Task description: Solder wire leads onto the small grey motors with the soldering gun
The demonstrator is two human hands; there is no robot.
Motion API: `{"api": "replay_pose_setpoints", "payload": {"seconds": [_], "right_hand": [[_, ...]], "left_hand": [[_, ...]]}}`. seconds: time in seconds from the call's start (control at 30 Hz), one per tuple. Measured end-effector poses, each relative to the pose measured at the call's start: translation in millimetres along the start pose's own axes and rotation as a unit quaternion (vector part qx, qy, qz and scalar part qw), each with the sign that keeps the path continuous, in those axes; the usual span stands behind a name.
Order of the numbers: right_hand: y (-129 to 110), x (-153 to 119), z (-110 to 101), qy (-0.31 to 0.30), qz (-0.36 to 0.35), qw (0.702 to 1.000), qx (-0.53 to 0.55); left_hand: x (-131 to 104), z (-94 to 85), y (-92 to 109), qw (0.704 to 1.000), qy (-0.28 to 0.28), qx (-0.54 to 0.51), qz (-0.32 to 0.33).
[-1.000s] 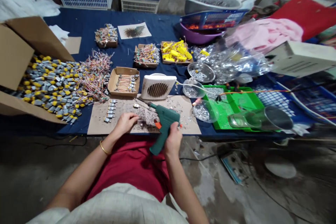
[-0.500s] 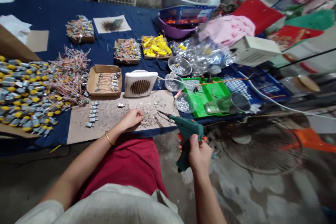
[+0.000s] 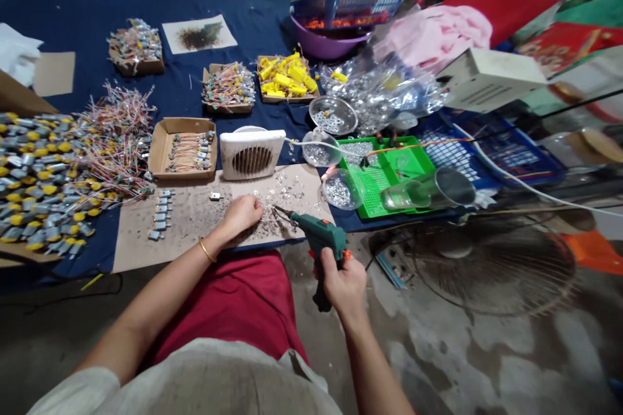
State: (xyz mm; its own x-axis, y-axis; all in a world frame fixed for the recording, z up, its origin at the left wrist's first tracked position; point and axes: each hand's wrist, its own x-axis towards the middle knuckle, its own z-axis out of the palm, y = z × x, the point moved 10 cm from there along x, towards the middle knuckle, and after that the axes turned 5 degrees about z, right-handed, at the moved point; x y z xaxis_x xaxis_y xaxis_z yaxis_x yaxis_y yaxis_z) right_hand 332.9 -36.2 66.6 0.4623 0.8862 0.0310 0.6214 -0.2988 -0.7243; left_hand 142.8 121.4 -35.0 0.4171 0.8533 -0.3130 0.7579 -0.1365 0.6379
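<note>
My right hand point(image 3: 344, 282) is wrapped round the grip of a green soldering gun point(image 3: 318, 233), whose thin metal tip points left over the cardboard sheet point(image 3: 141, 249). Close to that tip my left hand point(image 3: 244, 215) rests low on the sheet, fingers pinched; what they hold, if anything, is too small to make out. Around the fingertips lie many tiny metal bits point(image 3: 287, 188). Left of this hand sits a single small motor point(image 3: 215, 196). Farther left, several small motors point(image 3: 160, 214) form a column.
A white vent fan point(image 3: 252, 154) stands behind my left hand. A box of wired parts point(image 3: 182, 146) and a big heap of motors point(image 3: 39, 188) lie left. To the right are bowls of metal parts point(image 3: 342, 189), a green tray point(image 3: 370, 198) and a floor fan point(image 3: 491, 266).
My right hand has brought the soldering gun left, its tip now nearer my left fingers. The left hand stays pinched at the sheet. The view has shifted slightly.
</note>
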Motion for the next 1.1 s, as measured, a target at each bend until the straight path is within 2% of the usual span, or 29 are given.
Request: {"api": "replay_pose_setpoints", "payload": {"seconds": [0.23, 0.6, 0.97, 1.1], "right_hand": [[0.8, -1.4, 6.7, -0.011, -0.003, 1.000, 0.007], [-2.5, -0.3, 2.3, -0.008, 0.019, 1.000, 0.004], [18.6, -20.2, -24.4, 0.014, 0.063, 0.998, -0.014], [22.3, -23.3, -28.8, 0.013, 0.065, 0.998, -0.022]], "left_hand": [[4.5, 4.1, -4.9, 1.000, -0.016, 0.020, 0.004], [3.1, 1.9, -3.6, 1.000, -0.011, 0.005, 0.005], [-13.0, 23.2, 18.1, 0.997, -0.066, 0.017, 0.027], [-15.8, 28.4, 22.9, 0.997, -0.063, 0.032, 0.021]]}}
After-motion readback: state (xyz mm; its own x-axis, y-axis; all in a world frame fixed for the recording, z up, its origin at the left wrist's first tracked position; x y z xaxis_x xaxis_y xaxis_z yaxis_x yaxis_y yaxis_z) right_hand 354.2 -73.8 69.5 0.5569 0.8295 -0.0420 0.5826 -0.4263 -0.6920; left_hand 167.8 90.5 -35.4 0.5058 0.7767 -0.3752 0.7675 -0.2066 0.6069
